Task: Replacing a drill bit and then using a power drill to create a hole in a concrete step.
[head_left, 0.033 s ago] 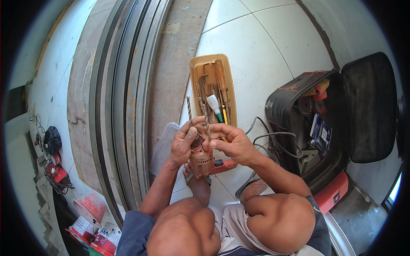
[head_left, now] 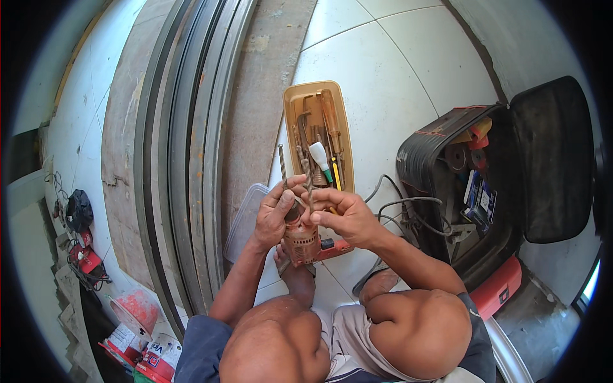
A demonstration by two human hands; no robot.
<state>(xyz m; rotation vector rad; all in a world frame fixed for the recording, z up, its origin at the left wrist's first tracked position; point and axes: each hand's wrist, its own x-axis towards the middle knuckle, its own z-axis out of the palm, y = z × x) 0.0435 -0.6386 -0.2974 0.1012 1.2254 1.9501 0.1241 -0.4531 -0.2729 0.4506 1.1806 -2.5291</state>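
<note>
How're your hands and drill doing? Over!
Right hand pinching drill bit. Left hand by second bit, grip unclear. Red drill under hands. Tool tray beyond, seemingly not blocking.

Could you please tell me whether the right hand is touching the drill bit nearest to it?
Touching. The head view shows the right hand with its fingertips against the lower part of that drill bit, whose upper end sticks out beyond them.

Drill (head_left: 301,242) partly hidden; metal bars (head_left: 221,89) cut off (top edge)

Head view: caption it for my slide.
Right fingers grip a drill bit, left hand by the drill, tool tray beyond.
</note>
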